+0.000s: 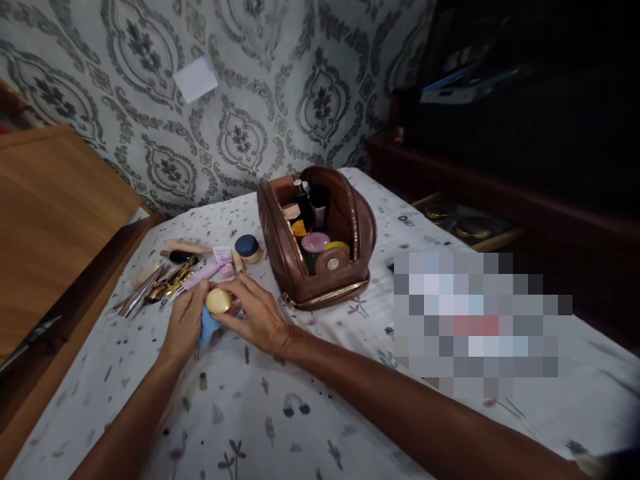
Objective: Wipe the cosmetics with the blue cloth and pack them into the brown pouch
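Observation:
Between my two hands is a small container with a round gold lid (219,301), its lid facing up toward me. My right hand (260,319) grips it from the right with curled fingers. A light blue cloth (208,329) is pinched in my left hand (184,319) and pressed against the container's near left side. Most of the container's body is hidden by fingers and cloth. Just beyond the hands lie a pink-and-white tube (223,258) and a jar with a dark blue lid (247,247). A brown cosmetic bag (275,243) stands unzipped to the right, with bottles and jars inside.
Makeup brushes and slim tubes (145,290) lie in a pile left of the hands. The patterned sheet (280,427) covers the surface. A wooden panel (60,233) borders the left, a papered wall (240,133) the back. An open drawer (475,233) and a blurred-out patch (475,327) are at right.

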The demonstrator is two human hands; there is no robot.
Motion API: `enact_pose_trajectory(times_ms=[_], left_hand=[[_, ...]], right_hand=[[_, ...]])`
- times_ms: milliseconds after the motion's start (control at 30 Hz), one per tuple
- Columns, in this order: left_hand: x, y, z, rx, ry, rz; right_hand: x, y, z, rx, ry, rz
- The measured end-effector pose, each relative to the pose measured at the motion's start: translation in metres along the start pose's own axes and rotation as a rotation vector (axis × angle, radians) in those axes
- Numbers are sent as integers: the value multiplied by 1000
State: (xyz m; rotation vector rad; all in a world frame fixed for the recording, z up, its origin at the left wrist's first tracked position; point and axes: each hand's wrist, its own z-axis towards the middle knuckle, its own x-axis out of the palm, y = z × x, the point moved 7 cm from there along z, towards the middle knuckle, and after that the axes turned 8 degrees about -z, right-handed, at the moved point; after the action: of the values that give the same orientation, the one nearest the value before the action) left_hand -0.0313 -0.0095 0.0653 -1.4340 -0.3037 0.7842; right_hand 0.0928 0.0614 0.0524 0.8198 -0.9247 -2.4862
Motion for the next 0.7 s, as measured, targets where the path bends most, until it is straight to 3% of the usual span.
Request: enact_pose_trajectory(times_ms=[100,200,333,433,567,633,700], left_hand=[[1,-17,2,57,18,-46],[4,-48,7,187,17,-61],[22,-96,15,430,27,53],[52,-125,14,705,144,217],[94,-131,2,1015,263,703],[104,-126,-2,1071,281,889],[104,-124,-5,1083,297,941]], right_hand=[[-10,12,7,-45,-40,-39],[-33,29,17,-97,-171,-31],[-82,52,23,-162,-341,35],[-126,61,24,-164,-433,42],[-178,46,28,-24,-528,-13],[-191,31,32,70,-497,-26],[-197,17,33,128,-439,-43]])
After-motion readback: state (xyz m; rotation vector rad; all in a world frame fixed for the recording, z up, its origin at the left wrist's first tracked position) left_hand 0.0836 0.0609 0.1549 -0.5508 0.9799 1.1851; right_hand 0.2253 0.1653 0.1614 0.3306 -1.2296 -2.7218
